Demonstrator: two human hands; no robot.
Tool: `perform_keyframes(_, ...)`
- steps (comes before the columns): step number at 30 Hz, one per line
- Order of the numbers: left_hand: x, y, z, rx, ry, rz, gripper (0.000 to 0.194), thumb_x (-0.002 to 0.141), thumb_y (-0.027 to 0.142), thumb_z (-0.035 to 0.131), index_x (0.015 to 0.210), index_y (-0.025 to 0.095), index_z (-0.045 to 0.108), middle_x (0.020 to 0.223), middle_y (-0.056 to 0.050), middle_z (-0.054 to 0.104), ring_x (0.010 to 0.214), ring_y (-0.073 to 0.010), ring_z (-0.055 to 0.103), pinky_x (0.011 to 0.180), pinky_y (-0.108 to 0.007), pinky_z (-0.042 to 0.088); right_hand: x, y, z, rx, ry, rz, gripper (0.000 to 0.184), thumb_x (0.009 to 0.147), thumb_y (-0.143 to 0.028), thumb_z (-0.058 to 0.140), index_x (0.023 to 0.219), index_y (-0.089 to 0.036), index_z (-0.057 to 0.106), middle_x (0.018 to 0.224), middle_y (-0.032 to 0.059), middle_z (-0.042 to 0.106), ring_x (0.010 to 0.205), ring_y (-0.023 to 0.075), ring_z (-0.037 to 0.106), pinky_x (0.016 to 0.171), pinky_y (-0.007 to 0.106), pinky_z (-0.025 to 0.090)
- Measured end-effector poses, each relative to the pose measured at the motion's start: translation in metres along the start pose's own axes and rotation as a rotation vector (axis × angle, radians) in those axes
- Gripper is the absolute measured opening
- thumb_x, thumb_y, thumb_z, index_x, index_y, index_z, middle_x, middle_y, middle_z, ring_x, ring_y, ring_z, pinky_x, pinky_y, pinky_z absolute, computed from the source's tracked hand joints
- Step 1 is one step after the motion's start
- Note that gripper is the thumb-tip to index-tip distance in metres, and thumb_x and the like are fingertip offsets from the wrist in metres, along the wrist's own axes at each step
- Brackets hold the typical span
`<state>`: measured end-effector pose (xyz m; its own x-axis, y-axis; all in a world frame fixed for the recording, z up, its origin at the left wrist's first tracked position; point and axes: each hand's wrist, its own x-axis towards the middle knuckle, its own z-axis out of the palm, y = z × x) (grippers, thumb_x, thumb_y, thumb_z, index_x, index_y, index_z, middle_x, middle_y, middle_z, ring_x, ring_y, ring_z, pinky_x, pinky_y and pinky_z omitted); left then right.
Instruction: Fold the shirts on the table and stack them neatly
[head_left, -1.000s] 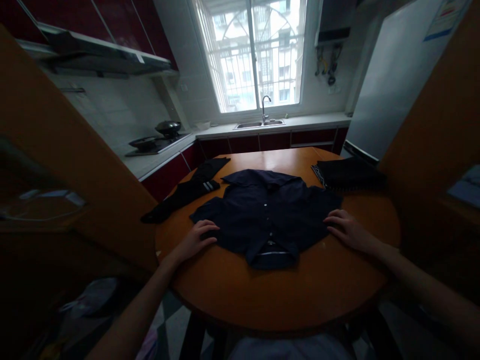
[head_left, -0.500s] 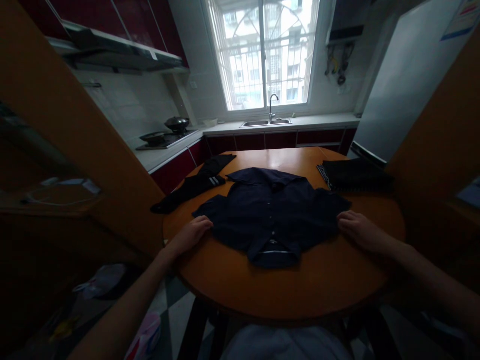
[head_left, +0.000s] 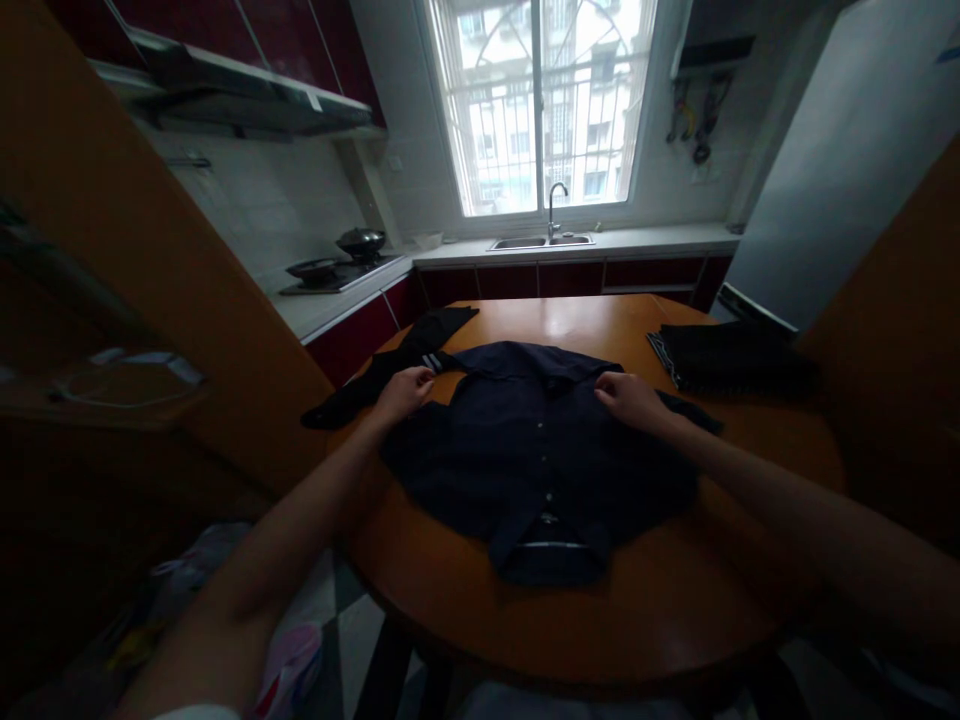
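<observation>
A dark navy button-up shirt [head_left: 495, 450] lies spread on the round wooden table [head_left: 675, 610], its collar towards me and its hem at the far side. My left hand [head_left: 405, 393] is over the shirt's left edge, near the hem corner and beside a black garment with white stripes [head_left: 367, 385]. Its fingers are loosely curled, with no cloth visible in them. My right hand [head_left: 632, 400] hovers over or rests on the shirt's right side near the hem; contact cannot be made out. Its fingers are bent and look slightly apart.
A folded black cloth stack [head_left: 731, 358] sits on the table's right side. Beyond the table are a counter with a sink [head_left: 544, 242], and a stove with a wok [head_left: 361, 242] and a pan [head_left: 311, 270]. A fridge [head_left: 817, 170] stands at the right.
Both hands have left the sleeve ends and moved away from me towards the hem, the right one also inwards. The collar sits lower in view, and the camera view has shifted slightly.
</observation>
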<state>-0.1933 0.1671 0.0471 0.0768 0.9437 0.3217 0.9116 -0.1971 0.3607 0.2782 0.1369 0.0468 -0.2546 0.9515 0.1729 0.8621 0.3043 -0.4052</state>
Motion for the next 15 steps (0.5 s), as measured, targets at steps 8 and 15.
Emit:
perform_keyframes(8,0.097,-0.007,0.032,0.17,-0.034,-0.09,0.039,0.075,0.027,0.074,0.113,0.021,0.075,0.116,-0.012,0.073,0.107,-0.0284,0.064,0.093,-0.036,0.05,0.085,-0.011,0.051,0.032,-0.051,0.212,0.044,0.083,-0.035,0.07,0.121,-0.014,0.068,0.121,0.0173,0.071,0.112,0.0286,0.066,0.089,0.033,0.05)
perform_keyframes(15,0.148,-0.031,0.042,0.035,-0.227,0.016,0.02,0.078,0.032,0.069,0.092,0.024,0.08,0.091,-0.005,0.077,0.086,-0.0223,0.068,0.078,-0.028,0.05,0.133,0.024,0.032,0.221,-0.066,0.247,0.022,0.081,-0.016,0.059,0.093,-0.012,0.077,0.09,0.0114,0.076,0.082,0.0204,0.07,0.07,0.025,0.051)
